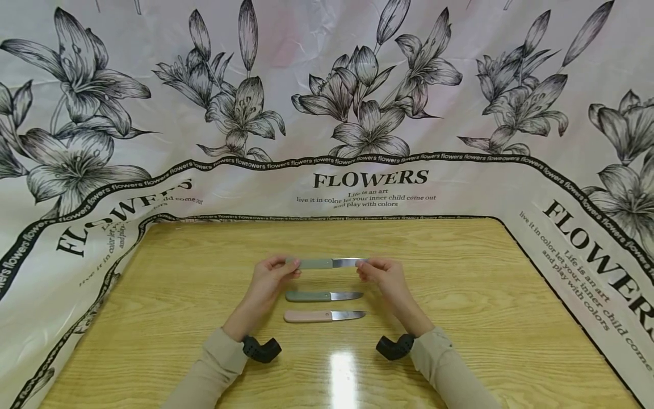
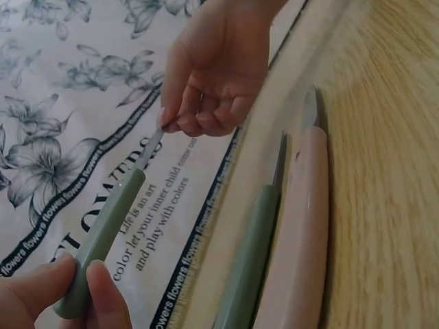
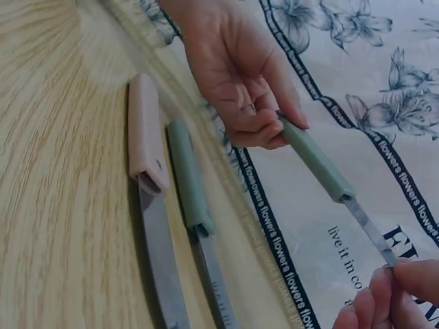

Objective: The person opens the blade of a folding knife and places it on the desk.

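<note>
Between my two hands a knife with a green handle is held level above the table. My left hand pinches the end of its handle between thumb and fingers. At the other end, my right hand pinches the tip of the steel blade. Nearer to me lie a second green-handled knife and a pink-handled knife, side by side with blades to the right. In the left wrist view, the pink knife lies to the right of the green one.
The knives lie on a wood-grain table. A white cloth printed with flowers and lettering rises behind it and along both sides. A black curved device sits at each wrist, the left one and the right one.
</note>
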`<state>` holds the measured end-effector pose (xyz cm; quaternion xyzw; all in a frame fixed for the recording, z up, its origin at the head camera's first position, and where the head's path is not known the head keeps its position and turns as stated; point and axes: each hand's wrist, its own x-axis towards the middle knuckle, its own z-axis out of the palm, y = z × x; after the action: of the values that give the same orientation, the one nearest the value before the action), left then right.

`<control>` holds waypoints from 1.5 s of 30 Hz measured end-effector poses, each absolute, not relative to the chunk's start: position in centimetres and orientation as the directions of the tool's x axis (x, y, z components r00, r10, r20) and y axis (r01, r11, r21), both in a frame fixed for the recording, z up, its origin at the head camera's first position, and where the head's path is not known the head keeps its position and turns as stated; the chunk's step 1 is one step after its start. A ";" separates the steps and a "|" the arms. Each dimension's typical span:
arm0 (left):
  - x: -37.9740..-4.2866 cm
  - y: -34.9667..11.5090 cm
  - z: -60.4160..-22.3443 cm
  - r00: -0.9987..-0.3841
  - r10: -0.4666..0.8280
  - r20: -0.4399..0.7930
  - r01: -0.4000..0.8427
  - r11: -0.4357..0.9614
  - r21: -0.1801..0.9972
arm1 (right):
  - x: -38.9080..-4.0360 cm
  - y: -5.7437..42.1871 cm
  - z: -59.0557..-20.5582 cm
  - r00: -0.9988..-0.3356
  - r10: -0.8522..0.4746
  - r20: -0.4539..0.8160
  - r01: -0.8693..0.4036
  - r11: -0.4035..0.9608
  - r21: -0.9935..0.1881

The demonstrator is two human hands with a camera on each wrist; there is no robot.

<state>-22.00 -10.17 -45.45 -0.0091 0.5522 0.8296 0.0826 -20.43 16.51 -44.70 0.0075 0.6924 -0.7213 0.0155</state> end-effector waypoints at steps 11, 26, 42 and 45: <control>-22.8 -11.1 -47.3 -0.979 0.162 -0.121 -0.161 -0.256 0.953 | -20.9 16.8 -46.3 -0.991 0.010 -0.133 0.133 -0.004 -0.991; -23.0 -11.8 -48.5 -0.980 0.184 -0.076 -0.096 -0.101 0.990 | -21.0 17.6 -47.4 -0.986 -0.002 -0.167 0.164 0.178 -0.970; -23.4 -11.7 -49.4 -0.987 0.115 0.111 0.129 0.164 0.978 | -21.8 17.0 -48.0 -0.987 0.055 -0.150 0.160 0.383 -0.910; -23.3 -11.8 -49.3 -0.984 0.106 0.140 0.161 0.232 0.959 | -21.9 16.9 -47.9 -0.987 0.048 -0.155 0.162 0.377 -0.912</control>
<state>-23.31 -11.82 -49.34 0.0852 0.7844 0.6140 -0.0226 -21.87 16.91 -47.90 0.0632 0.8282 -0.5544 0.0515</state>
